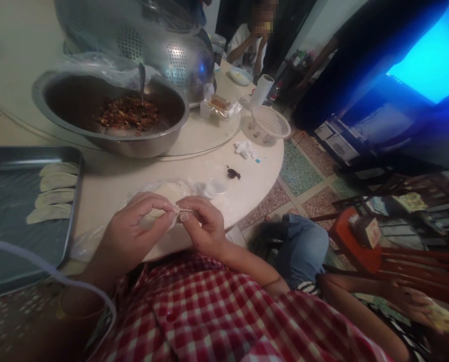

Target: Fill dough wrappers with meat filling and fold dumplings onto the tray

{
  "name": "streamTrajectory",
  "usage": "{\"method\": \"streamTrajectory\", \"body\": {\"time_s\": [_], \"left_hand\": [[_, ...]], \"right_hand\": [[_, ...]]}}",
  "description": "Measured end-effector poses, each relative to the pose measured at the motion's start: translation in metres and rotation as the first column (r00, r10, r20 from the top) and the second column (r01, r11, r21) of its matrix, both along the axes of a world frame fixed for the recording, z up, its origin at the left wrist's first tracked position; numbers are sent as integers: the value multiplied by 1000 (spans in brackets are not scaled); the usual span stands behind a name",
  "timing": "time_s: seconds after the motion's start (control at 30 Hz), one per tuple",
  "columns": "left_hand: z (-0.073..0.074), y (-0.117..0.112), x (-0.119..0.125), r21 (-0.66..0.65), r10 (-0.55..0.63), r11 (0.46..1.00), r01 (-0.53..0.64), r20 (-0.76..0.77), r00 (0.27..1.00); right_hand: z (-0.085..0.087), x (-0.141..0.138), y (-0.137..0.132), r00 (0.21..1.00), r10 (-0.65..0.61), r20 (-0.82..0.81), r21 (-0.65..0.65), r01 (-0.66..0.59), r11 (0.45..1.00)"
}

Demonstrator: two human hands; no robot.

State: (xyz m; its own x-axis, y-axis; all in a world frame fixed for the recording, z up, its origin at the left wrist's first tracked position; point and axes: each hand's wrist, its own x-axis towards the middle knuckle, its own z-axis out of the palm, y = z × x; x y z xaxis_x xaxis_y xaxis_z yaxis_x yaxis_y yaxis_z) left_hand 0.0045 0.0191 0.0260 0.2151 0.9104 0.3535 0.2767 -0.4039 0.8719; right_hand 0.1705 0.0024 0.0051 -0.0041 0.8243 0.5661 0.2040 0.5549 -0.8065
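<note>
Between my hands, just over the table's near edge, is a dumpling point(177, 212) whose edge both thumbs and forefingers pinch. My left hand point(141, 226) grips its left side, and my right hand point(204, 221) grips the right side. Most of the dumpling is covered by my fingers. Just beyond my hands lie pale dough wrappers point(170, 190) on clear plastic, partly hidden. To the left, several folded dumplings point(57, 193) lie in a column on a dark metal tray point(17, 201). A steel bowl point(134, 146) behind holds chopped filling point(128, 113) with a spoon point(142, 83) standing in it.
A large colander point(183, 55) stands behind the bowl. On the right are a white plastic basket point(269, 123), crumpled tissue point(245, 149), a small dark scrap point(232, 173) and a paper roll point(262, 89). One person sits across the table; another sits at my right, holding food. A white cable point(47, 266) crosses lower left.
</note>
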Motion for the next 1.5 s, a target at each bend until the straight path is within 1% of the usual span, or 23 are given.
{"method": "streamTrajectory", "body": {"time_s": [0.1,0.2,0.27,0.33,0.43,0.5,0.57,0.63,0.73,0.8,0.9,1.0,1.1,1.23,1.37,1.5], "left_hand": [[-1,0,-1,29,19,999,-17,-61,998],[-3,0,-3,111,-18,993,27,-80,997],[-2,1,-4,125,-43,991,53,-83,996],[-1,2,-5,76,-66,995,71,-65,996],[4,4,-4,-62,-100,993,100,7,995],[9,5,-2,-139,-102,984,107,45,994],[15,5,0,-180,-89,979,97,55,995],[18,4,2,-189,-75,978,84,53,996],[17,1,0,-195,-60,978,68,50,997],[13,0,-3,-189,-30,981,36,32,999],[8,0,-10,-187,5,982,-13,-43,999],[6,1,-14,-197,-9,980,-14,-116,993],[4,1,-14,-148,-31,989,9,-145,989],[3,0,-13,-85,17,996,-32,-171,985],[4,-1,-11,-40,10,999,-17,-166,986],[4,-2,-11,94,4,996,12,-168,986]], "right_hand": [[0,1,0,1000,24,4,36,-24,999],[-1,1,0,999,35,13,71,-35,997],[-1,1,1,999,33,18,108,-35,994],[0,2,1,999,31,25,133,-34,991],[2,2,1,999,8,37,165,-14,986],[3,2,1,999,-20,39,196,12,981],[4,2,2,998,-46,45,201,36,979],[4,2,2,996,-66,59,188,54,981],[5,4,1,993,-73,92,195,54,979],[6,6,0,991,-80,108,223,55,973],[7,9,-1,987,-125,106,280,91,956],[6,8,-2,982,-158,108,345,112,932],[3,5,-3,975,-178,136,373,116,920],[-3,4,-2,956,-227,186,369,146,918],[-6,3,1,942,-262,212,356,175,918],[-5,1,4,939,-267,216,369,175,913]]}}
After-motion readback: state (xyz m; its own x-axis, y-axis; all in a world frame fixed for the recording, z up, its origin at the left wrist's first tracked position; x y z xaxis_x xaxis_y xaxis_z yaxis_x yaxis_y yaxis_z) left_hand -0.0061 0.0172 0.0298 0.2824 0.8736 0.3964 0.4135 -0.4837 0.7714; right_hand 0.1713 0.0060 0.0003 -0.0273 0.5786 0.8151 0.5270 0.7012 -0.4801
